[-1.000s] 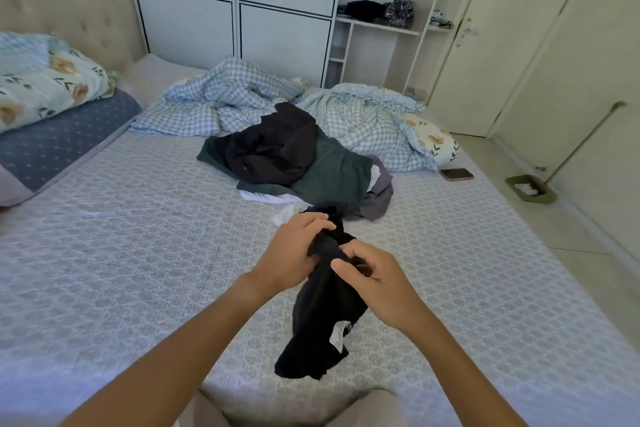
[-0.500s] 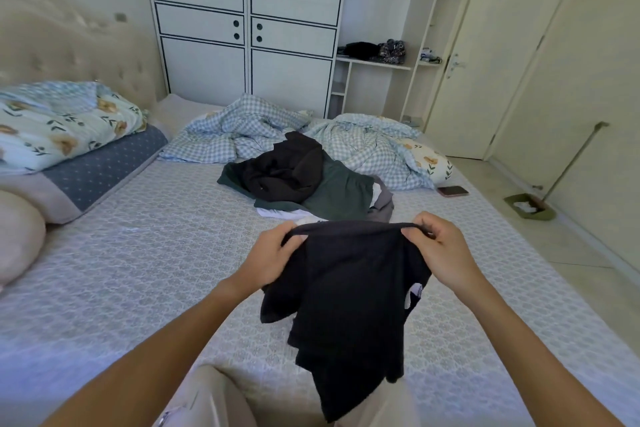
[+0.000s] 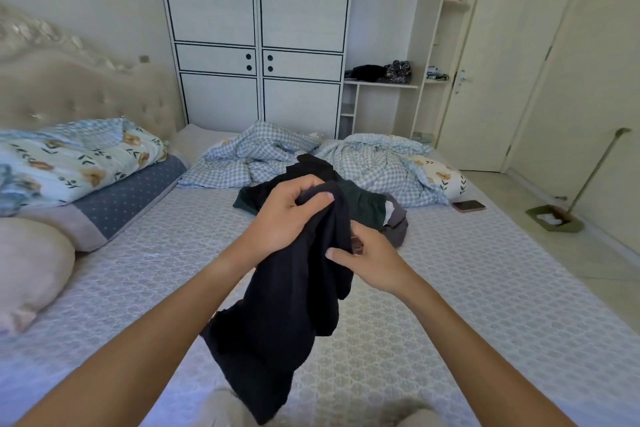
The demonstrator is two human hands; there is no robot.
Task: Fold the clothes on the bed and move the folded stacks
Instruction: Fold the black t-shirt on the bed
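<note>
A black garment (image 3: 287, 315) hangs bunched in front of me above the bed (image 3: 467, 288). My left hand (image 3: 284, 215) grips its top, fingers curled round the fabric. Lower and to the right, my right hand (image 3: 367, 258) pinches an edge of the same garment. Behind my hands lies a pile of unfolded clothes (image 3: 363, 204): black, dark green and grey pieces, partly hidden by my left hand and the garment.
A crumpled blue checked quilt (image 3: 263, 159) lies across the far side of the bed. Pillows (image 3: 69, 163) are stacked at the left by the headboard. A phone (image 3: 468, 206) rests near the right edge. A wardrobe (image 3: 256, 45) stands behind; a dustpan (image 3: 554, 222) sits on the floor.
Half a second ago both hands held the garment stretched wide by its top edge. Now the hands have come together and the garment hangs bunched, left hand higher than right.
</note>
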